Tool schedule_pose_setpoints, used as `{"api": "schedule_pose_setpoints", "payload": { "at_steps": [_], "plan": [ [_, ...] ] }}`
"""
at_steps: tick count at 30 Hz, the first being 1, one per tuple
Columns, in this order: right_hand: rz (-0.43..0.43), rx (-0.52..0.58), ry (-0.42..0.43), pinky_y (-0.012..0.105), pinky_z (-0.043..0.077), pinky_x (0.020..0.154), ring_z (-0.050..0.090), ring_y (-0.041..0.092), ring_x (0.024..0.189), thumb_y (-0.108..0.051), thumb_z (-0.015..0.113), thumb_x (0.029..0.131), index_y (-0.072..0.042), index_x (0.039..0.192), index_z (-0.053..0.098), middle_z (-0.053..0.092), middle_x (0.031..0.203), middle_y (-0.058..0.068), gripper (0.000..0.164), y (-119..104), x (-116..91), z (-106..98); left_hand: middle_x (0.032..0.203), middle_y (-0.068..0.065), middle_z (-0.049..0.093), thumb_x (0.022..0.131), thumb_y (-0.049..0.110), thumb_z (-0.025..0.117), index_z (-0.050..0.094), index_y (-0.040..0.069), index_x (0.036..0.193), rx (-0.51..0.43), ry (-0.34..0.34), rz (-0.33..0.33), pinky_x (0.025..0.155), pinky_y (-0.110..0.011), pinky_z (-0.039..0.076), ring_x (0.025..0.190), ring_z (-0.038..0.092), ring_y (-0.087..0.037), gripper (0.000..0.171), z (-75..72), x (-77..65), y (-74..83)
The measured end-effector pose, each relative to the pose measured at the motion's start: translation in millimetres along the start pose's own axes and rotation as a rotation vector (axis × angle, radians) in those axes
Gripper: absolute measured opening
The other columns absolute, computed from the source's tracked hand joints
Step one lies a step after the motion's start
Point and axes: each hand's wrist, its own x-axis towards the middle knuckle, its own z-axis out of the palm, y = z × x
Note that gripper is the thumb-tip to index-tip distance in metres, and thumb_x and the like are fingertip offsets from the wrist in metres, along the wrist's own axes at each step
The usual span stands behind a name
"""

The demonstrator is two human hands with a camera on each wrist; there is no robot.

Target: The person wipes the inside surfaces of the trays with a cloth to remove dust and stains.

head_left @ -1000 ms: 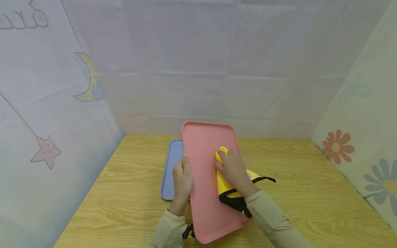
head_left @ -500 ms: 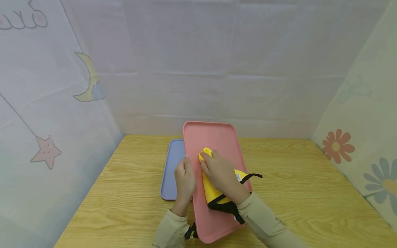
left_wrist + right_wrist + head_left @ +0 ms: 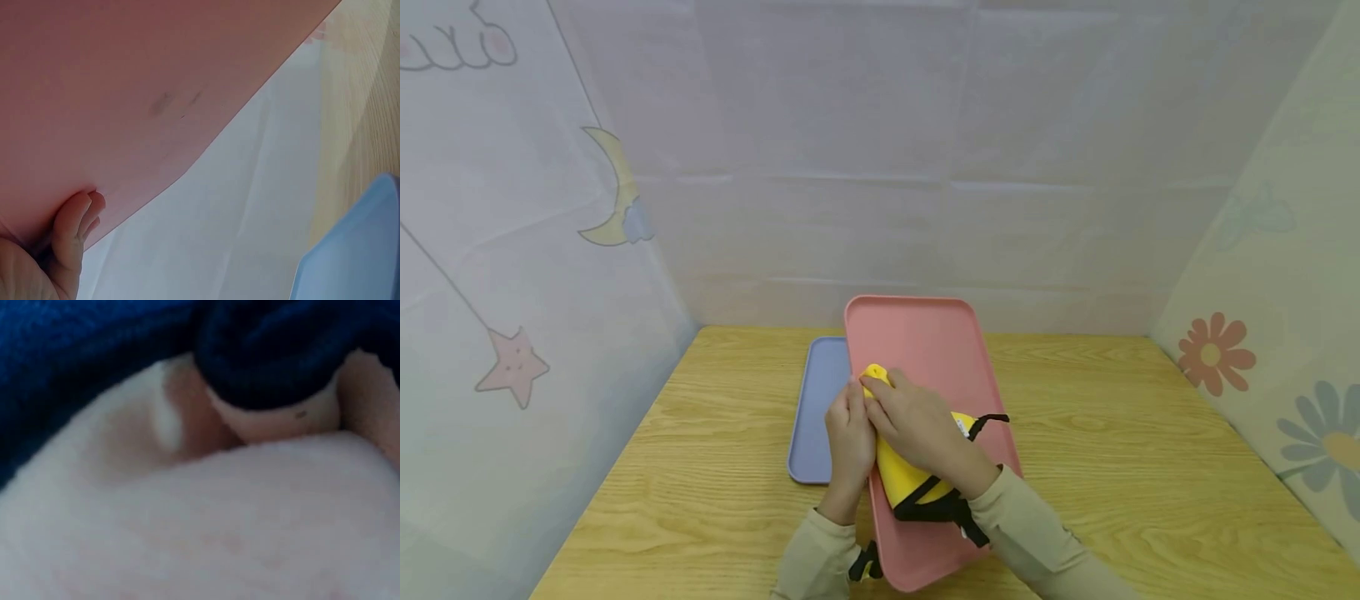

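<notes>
My left hand [image 3: 852, 437] grips the left edge of a pink tray [image 3: 925, 333], which is raised at a tilt. In the left wrist view, curled fingers [image 3: 74, 226] lie against the tray's smudged underside. My right hand [image 3: 917, 423] holds a bunched yellow cloth with black edging [image 3: 901, 479] against the tray's upper face. The cloth's tip is right beside the left thumb, and part of it is hidden under the right hand. Blurred skin and dark blue fuzzy fabric [image 3: 269, 362] fill the right wrist view.
A smaller blue tray [image 3: 814, 417] lies on the wooden table [image 3: 700, 500], partly hidden behind the pink tray and left hand. A black and yellow piece [image 3: 867, 565] shows beside the left sleeve. Printed sheets [image 3: 880, 167] hang around the table's back and sides.
My right hand has slid the yellow cloth leftward across the pink tray, up to the left hand. The tray has shifted slightly to the right, with the left hand still gripping its edge.
</notes>
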Motion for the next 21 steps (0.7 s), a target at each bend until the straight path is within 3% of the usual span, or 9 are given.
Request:
{"api": "schedule_pose_setpoints", "payload": {
  "at_steps": [8,21],
  "plan": [
    [-0.023,-0.006,-0.047,0.020,0.031,0.042,0.033,0.010,0.047,-0.013,0.052,0.089,-0.002,0.115,0.057,0.050,0.085,0.011,0.029,1.5,-1.0,-2.2,0.058,0.001,0.040,0.099,0.023,0.031,0.052,-0.001,0.071,-0.030,-0.005,0.030,0.048,-0.023,0.038,0.051,0.042,-0.011,0.043,0.0,-0.2,-3.1],
    [-0.049,-0.208,0.064,0.019,0.026,0.037,0.029,0.009,0.042,-0.018,0.066,0.082,-0.015,0.106,0.064,0.048,0.076,0.007,0.024,-0.3,-1.2,0.8,0.055,0.001,0.037,0.099,0.028,0.029,0.046,0.003,0.065,-0.037,-0.005,0.010,0.044,-0.021,0.035,0.046,0.040,-0.010,0.045,-0.9,1.0,-2.0]
  ]
}}
